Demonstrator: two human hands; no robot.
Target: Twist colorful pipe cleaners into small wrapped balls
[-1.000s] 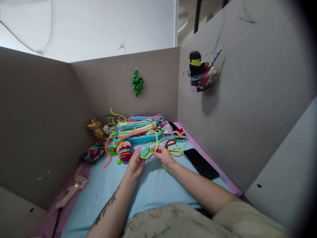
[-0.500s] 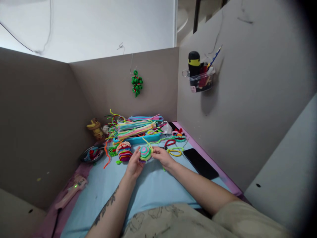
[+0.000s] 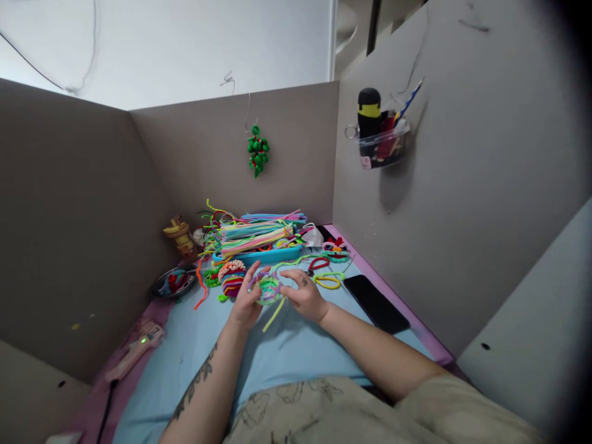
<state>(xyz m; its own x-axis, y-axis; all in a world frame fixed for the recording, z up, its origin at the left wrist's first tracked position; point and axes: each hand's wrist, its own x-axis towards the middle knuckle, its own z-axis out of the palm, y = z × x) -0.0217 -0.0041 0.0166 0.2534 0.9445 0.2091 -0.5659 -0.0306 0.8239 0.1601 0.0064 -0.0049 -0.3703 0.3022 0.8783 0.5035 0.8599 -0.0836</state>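
Between both hands, above the blue cloth, is a small round pipe-cleaner piece [image 3: 269, 288] in green, mint and purple, its hollow-looking side turned up. A loose yellow-green stem end sticks out of it toward me. My left hand [image 3: 247, 300] grips its left edge with thumb and fingers. On the right edge, my right hand [image 3: 303, 296] pinches it between thumb and forefinger. Just left of my left hand stands a striped multicoloured pipe-cleaner piece [image 3: 232, 281] with a peach frilled top. Scissors with red and yellow handles [image 3: 327, 282] lie beyond my right hand.
Bundles of pipe cleaners [image 3: 259, 237] lie over a blue tray [image 3: 259, 256] at the back. A black phone [image 3: 375, 303] rests at right, a pink glue gun [image 3: 136, 351] at left. A dark bowl [image 3: 173, 282] sits left. Grey partitions [image 3: 291, 154] enclose the table.
The round piece has been turned over: its domed spiral side faced up before, now its hollow-looking side does. The loose stem end now points toward me instead of away.
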